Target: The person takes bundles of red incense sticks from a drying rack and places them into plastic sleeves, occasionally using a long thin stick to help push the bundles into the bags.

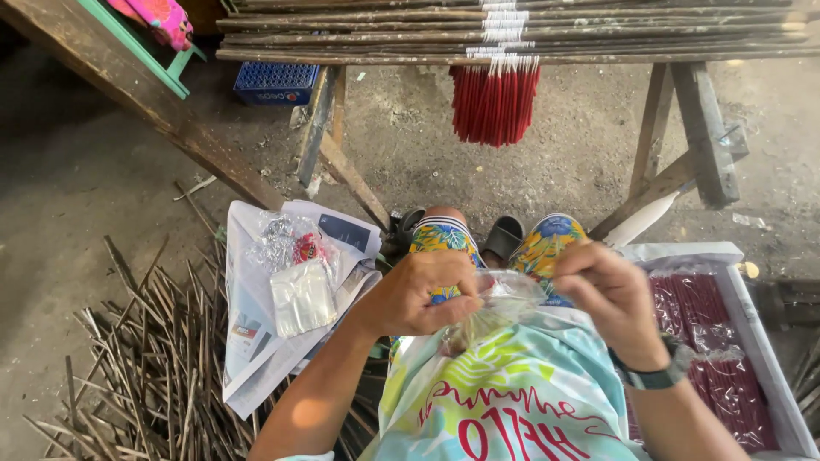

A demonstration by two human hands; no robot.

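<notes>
I sit with both hands in front of my chest, above my knees. My left hand (424,293) and my right hand (608,299) each pinch an edge of a small clear plastic bag (500,307) between them. Thin pale stick ends show inside the bag. My right wrist wears a dark watch (658,374). To my right a white box (764,358) holds several packs of dark red incense sticks (696,312). To my left a stack of clear plastic bags (301,296) lies on sheets of paper (248,324).
A rough wooden rack (512,34) spans the top, with a bundle of red incense sticks (495,102) hanging from it. A pile of bare bamboo sticks (145,367) covers the ground at left. A blue crate (275,82) stands behind.
</notes>
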